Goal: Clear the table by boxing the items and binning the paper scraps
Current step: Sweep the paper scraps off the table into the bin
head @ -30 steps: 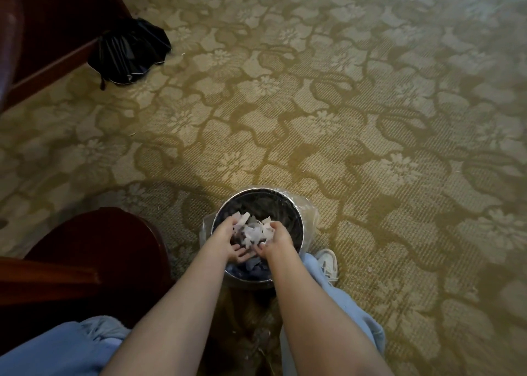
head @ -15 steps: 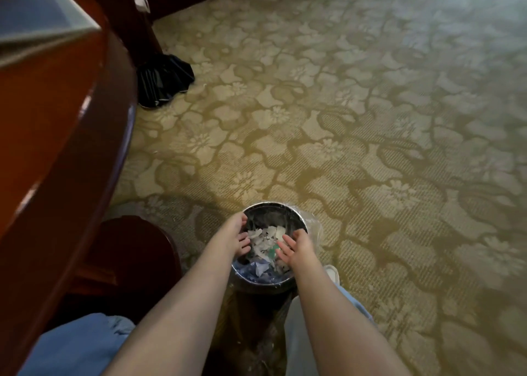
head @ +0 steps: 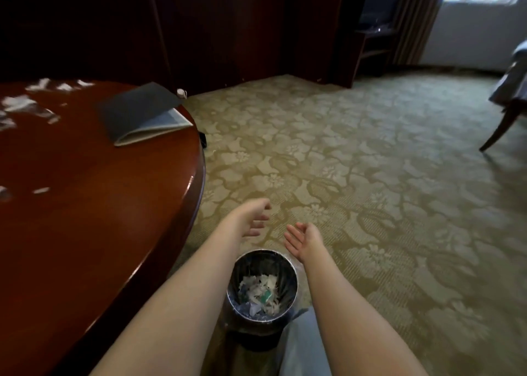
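A small round metal bin (head: 288, 270) with a plastic liner stands on the carpet between my forearms. White paper scraps (head: 258, 291) lie inside it. My left hand (head: 253, 218) hovers above and beyond the bin, fingers relaxed and empty. My right hand (head: 302, 240) is beside it, palm up, fingers spread, holding nothing. On the dark red round table (head: 85, 204) at the left, more white paper scraps (head: 20, 104) lie near the far edge, blurred. A dark folder (head: 142, 113) rests near the table's right rim.
Patterned carpet (head: 370, 190) spreads to the right. Dark wooden cabinets (head: 228, 27) line the back wall. A chair leg (head: 502, 127) stands at the far right, with a curtain (head: 413, 19) and a window beyond.
Both hands have lifted out of the bin and opened, leaving the scraps inside. The view has swung up from the floor, bringing the table top and room into sight.
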Tool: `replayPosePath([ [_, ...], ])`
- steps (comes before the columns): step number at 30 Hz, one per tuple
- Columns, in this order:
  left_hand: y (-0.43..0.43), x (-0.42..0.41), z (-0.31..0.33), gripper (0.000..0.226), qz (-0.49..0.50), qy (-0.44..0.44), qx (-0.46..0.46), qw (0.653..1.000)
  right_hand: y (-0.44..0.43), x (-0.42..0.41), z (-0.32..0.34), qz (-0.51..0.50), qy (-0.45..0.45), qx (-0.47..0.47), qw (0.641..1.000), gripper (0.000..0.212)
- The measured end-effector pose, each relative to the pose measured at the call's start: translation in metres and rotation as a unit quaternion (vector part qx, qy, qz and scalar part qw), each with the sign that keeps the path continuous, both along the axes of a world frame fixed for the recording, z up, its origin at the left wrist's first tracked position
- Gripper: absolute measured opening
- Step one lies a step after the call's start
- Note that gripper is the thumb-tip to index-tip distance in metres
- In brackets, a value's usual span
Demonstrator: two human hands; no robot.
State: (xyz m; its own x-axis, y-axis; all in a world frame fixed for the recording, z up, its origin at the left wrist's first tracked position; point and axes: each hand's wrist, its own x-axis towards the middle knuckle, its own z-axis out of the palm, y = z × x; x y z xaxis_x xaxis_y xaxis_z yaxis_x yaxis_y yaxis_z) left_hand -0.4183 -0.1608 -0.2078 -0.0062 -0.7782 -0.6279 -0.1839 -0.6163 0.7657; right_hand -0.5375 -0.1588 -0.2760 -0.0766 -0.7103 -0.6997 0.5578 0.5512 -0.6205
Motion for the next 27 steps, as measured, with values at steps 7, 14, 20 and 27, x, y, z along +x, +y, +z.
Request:
replayPosePath([
  [7,0.023,0.025,0.078,0.025,0.007,0.031,-0.088,0.996,0.01,0.019,0.076,0.008,0.027,-0.065,0.997,0.018],
  [14,0.051,0.063,0.128,0.017,0.054,0.044,-0.147,0.987,0.026,0.046,0.134,0.025,0.063,-0.122,0.99,0.018],
  [20,0.072,0.097,0.157,0.018,0.099,0.05,-0.186,0.976,0.034,0.07,0.178,0.035,0.07,-0.175,0.981,0.021],
  [27,0.103,0.146,0.179,0.016,0.158,0.024,-0.232,0.959,0.045,0.1,0.219,0.055,0.086,-0.236,0.966,0.021],
])
